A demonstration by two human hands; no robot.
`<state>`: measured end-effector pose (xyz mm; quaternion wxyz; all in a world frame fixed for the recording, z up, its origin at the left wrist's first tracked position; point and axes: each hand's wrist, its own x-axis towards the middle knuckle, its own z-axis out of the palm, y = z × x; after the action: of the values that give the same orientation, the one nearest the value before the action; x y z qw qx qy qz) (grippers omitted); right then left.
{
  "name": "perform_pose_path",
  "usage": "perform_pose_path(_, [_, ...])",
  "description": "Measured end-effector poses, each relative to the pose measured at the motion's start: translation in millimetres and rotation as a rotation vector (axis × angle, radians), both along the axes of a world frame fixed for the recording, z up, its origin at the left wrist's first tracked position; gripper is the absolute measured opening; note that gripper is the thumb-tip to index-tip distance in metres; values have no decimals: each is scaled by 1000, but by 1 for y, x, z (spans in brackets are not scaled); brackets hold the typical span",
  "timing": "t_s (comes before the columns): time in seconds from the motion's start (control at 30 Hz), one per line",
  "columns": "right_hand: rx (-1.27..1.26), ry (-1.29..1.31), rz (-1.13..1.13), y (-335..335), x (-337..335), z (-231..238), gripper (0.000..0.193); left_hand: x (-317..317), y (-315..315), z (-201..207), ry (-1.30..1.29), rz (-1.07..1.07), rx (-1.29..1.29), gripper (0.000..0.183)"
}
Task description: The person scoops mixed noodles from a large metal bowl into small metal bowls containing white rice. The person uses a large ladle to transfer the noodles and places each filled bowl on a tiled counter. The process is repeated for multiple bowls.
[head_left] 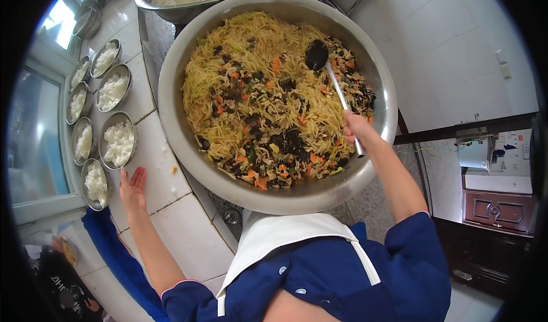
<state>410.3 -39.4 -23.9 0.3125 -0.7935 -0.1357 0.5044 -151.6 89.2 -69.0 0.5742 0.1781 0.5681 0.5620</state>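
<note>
A ladle (341, 91) with a dark bowl and a pale metal handle rests its head on the food at the right side of a large round steel basin (371, 54). My right hand (358, 131) is closed round the lower part of its handle. Shredded pale vegetables (228, 42) mixed with dark pieces, meat and orange bits fill the basin. On the left, my left hand (133, 189) is open, fingers spread, beside the nearest metal bowls of rice. Its fingertips are at the rim of one rice bowl (118, 140); whether they touch it I cannot tell.
Several more rice bowls (113, 88) stand in two rows on the white tiled counter (177, 231) by the window. Behind the basin is a steel tub (149, 2) of rice. A person in dark clothing (63, 290) shows at the lower left. Stacked metal bowls (87, 22) stand far left.
</note>
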Motion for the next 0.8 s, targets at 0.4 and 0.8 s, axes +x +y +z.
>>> perform_pose_path(0.4, [261, 1238, -337, -58, -19, -8, 40, -8, 56, -12, -292, 14, 74, 44])
perform_pose_path(0.8, [456, 1287, -292, -109, -13, 33, 41, 160, -11, 49, -685, -328, 177, 59])
